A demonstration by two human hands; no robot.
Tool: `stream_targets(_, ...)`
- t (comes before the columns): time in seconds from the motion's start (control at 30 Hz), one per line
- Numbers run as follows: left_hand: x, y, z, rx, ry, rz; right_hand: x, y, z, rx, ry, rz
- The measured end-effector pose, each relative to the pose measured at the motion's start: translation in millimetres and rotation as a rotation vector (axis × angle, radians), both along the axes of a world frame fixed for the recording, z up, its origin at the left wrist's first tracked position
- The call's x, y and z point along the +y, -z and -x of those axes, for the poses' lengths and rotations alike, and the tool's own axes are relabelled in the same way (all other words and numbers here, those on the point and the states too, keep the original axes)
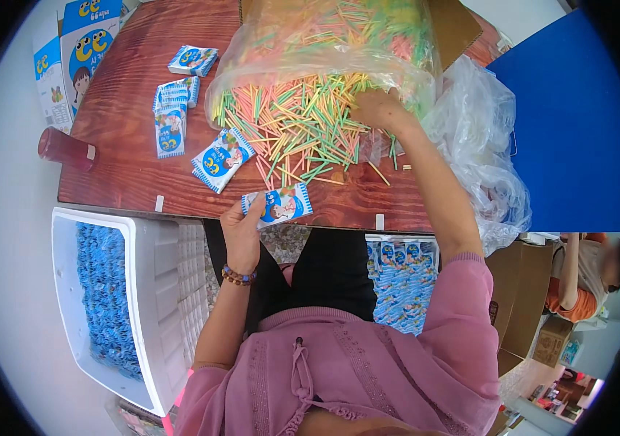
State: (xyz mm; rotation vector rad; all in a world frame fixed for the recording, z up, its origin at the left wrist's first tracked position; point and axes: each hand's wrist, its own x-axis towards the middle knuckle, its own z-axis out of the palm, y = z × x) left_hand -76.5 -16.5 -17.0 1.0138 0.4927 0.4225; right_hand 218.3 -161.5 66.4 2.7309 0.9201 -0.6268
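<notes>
My left hand [241, 231] pinches a small blue-and-white packet [281, 204] at the table's near edge, thumb on top. My right hand [379, 109] reaches into the heap of thin pink, yellow and green sticks [295, 120] that spills from a large clear plastic bag [288, 62]. Its fingers are curled among the sticks and their tips are hidden, so what they grip does not show. Left of the heap lies a similar packet [221, 160], tilted on the wood. Farther back, several more packets lie overlapping, with another packet [193, 60] beyond them.
The reddish wooden table [121, 163] carries a dark pink cylinder [68, 149] at its left edge. Below left stands a white foam box [132, 305] of blue packets; more packets [403, 283] fill a container under the table. Crumpled clear plastic [481, 152] hangs beside a blue panel [568, 123]. Another person [579, 280] is at right.
</notes>
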Motion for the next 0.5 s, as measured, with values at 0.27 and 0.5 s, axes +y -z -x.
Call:
stream_targets(0.27, -2, -4, -1, 0.014, -0.007, 0.022, -18, 28, -16, -0.033, 0.041, -0.102)
stream_targets(0.5, -1, -4, 0, 0.000, -0.003, 0.007, -35, 40, -1, -0.205, -0.037, -0.221)
